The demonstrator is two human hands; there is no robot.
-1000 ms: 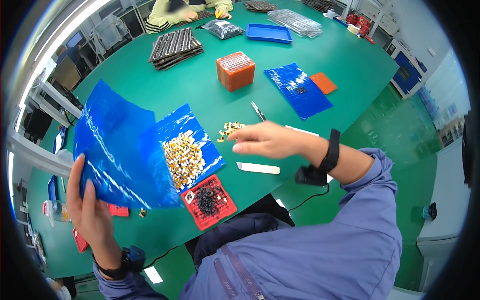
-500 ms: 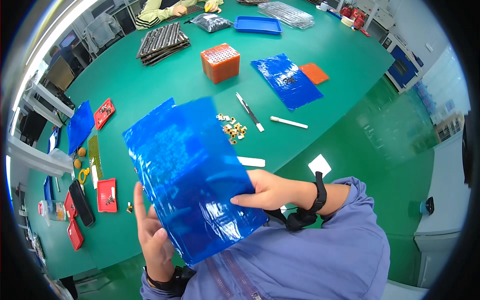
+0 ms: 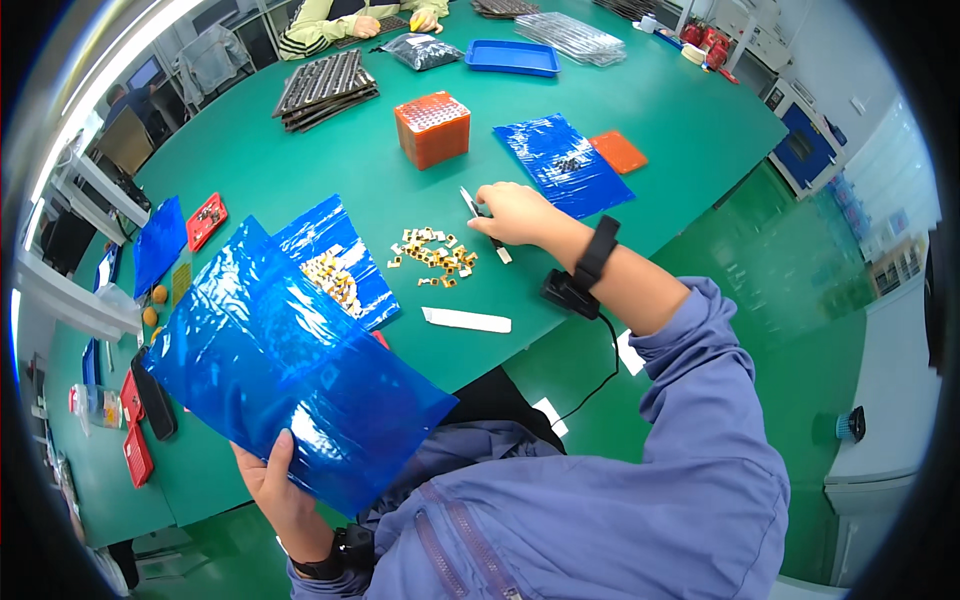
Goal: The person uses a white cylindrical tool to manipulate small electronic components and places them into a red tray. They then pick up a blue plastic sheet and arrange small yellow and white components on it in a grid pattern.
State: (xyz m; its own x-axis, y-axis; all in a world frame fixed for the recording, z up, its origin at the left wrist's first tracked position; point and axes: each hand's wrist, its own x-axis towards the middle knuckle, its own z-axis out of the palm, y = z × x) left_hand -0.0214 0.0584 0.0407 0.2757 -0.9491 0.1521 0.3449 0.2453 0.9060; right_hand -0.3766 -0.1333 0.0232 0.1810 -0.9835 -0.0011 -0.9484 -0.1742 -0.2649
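My left hand [image 3: 275, 490] pinches the lower edge of a translucent blue film sheet [image 3: 330, 400], thumb on top and the other fingers hidden beneath. The sheet is raised and tilted over the table's near left side. Partly covered by it, another blue film [image 3: 370, 290] bears many small gold-and-white parts [image 3: 333, 280]. More of these small parts [image 3: 437, 255] lie loose on the green table. To their right, my right hand [image 3: 515, 213] has its fingers closed around black-and-silver tweezers [image 3: 499, 246], whose tips point away from me. A white flat-handled tool [image 3: 467, 320] lies nearer to me.
An orange block-shaped stack [image 3: 433, 135] stands mid-table. Right of it lie a blue film with dark bits [image 3: 540, 145] and an orange plate [image 3: 620, 150]. Dark trays [image 3: 325, 90] and a blue tray [image 3: 512, 57] are farther back, near another person's hands [image 3: 425, 20]. Red trays [image 3: 207, 222] sit left.
My right hand has let go of the blue film and moved forward to the tweezers. My left hand has shifted the film left and lower, uncovering the parts and the second film.
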